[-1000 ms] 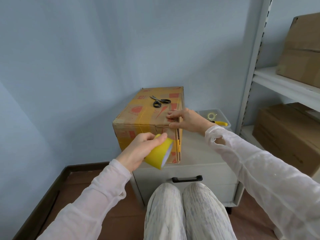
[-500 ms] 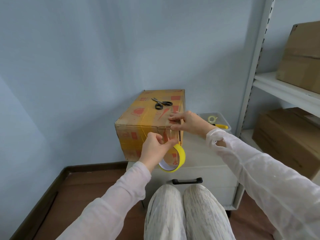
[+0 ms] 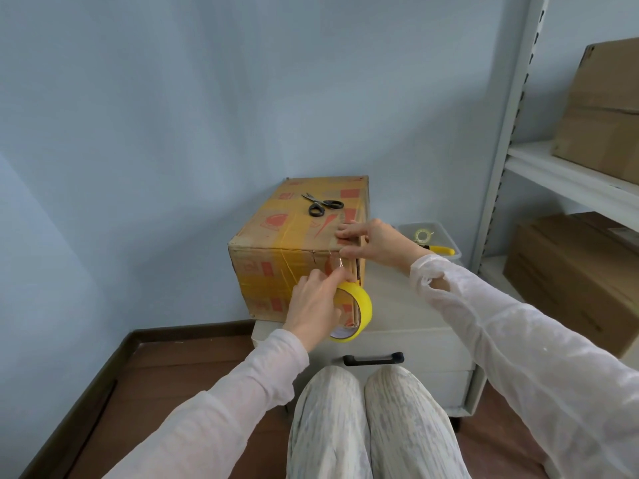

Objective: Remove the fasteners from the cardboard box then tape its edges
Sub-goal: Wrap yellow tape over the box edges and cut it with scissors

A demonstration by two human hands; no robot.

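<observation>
Pinching tape end (image 3: pixel 340 266) to cardboard box (image 3: pixel 276 250) corner with right hand (image 3: pixel 377 245), gripping tape roll (image 3: pixel 362 304) in left hand (image 3: pixel 316 305) for tension.

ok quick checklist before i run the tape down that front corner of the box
1. Start anchored: ok, the right hand pinches the box at its top front corner.
2. Roll under control: ok, the left hand grips the tape roll just below.
3. Tape lined up with the vertical edge: cannot tell, the pulled length barely shows.
4. Cutter handy: ok, the scissors lie on the box top.
5. Box steady: ok, it sits flat on the cabinet.
6. Fasteners all out: cannot tell.
</observation>
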